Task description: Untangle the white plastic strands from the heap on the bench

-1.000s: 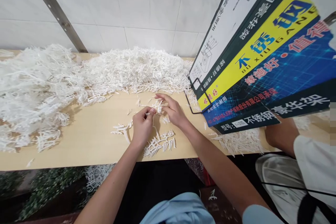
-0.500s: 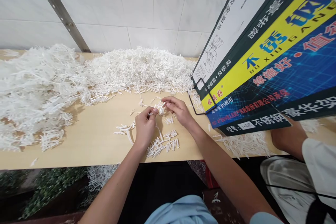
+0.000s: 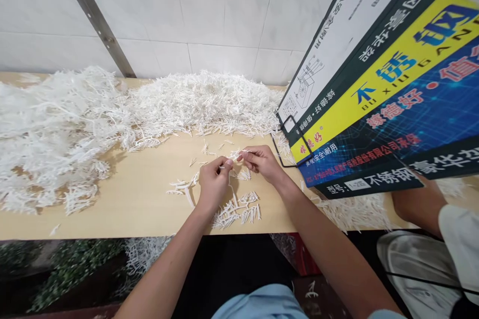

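Note:
My left hand (image 3: 214, 184) pinches a thin white plastic twig (image 3: 235, 154) between thumb and finger above the board. Facing it, the closed fingertips of my right hand (image 3: 262, 163) grip the same small branched piece from the other side. Its exact outline is partly hidden by the fingers. Beneath and beside my hands lie loose branched white twigs (image 3: 228, 215), with another sprig (image 3: 181, 187) left of my left wrist. Behind them a long heap of white plastic twigs (image 3: 202, 102) runs along the wall, joining a taller pile (image 3: 56, 129) on the left.
A printed cardboard box panel (image 3: 374, 104) leans up on the right, with a black wire frame (image 3: 286, 165) at its corner. Another person's arm (image 3: 421, 204) shows behind it, near more twigs (image 3: 352, 211). A metal bracket (image 3: 99, 25) is on the tiled wall. Green foliage (image 3: 78, 264) sits below the board (image 3: 138, 209).
The camera view has shifted slightly, so everything sits a little lower and further right. Both hands remain close together at the twig, with less of it showing between the fingers.

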Tool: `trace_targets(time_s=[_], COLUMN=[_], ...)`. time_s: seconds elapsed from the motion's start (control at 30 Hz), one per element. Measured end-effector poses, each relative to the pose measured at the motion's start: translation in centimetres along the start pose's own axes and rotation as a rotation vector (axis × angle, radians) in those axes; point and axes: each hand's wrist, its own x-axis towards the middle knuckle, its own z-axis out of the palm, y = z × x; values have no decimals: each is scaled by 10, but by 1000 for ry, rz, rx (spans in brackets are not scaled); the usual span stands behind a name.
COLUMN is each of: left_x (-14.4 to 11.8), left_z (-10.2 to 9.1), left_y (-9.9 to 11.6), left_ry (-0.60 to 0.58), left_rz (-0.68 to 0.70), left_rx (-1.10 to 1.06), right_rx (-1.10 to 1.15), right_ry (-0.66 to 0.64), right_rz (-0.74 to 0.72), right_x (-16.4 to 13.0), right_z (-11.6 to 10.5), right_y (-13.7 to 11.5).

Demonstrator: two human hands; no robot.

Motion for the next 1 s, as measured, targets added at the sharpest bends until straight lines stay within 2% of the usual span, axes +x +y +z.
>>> trace_targets(time_s=[0.07, 0.2, 0.27, 0.43, 0.5, 0.6, 0.67, 0.8, 0.93, 1.0], left_x=[1, 1, 0, 2, 3, 4, 3, 2, 1, 1], left_z=[1, -2, -3, -1, 0, 0, 0, 1, -1, -1], left_y=[-1, -3, -4, -5, -4, -3, -2, -4, -6, -6], left_ry=[-3, 26, 56, 98, 113, 112, 110, 81, 99, 116], left_rz=[-4, 2, 5, 11, 20, 31, 30, 14, -15, -30], left_rx=[-2, -33, -70, -102, -114, -124, -123, -115, -185, -240], right_rx=[48, 262, 267, -151, -163, -185, -250, -245, -25, 18], right_ry=[35, 354, 424, 175, 85, -63, -86, 126, 491, 581], right_rz=[11, -52, -83, -200, -210, -128, -97, -116, -165, -190], right_x=[0, 7, 10, 6, 1, -3, -2, 5, 12, 14], right_z=[-1, -4, -4, 6, 9, 10, 9, 4, -4, -6], right_y=[0, 6, 7, 0, -3, -2, 2, 12, 21, 22])
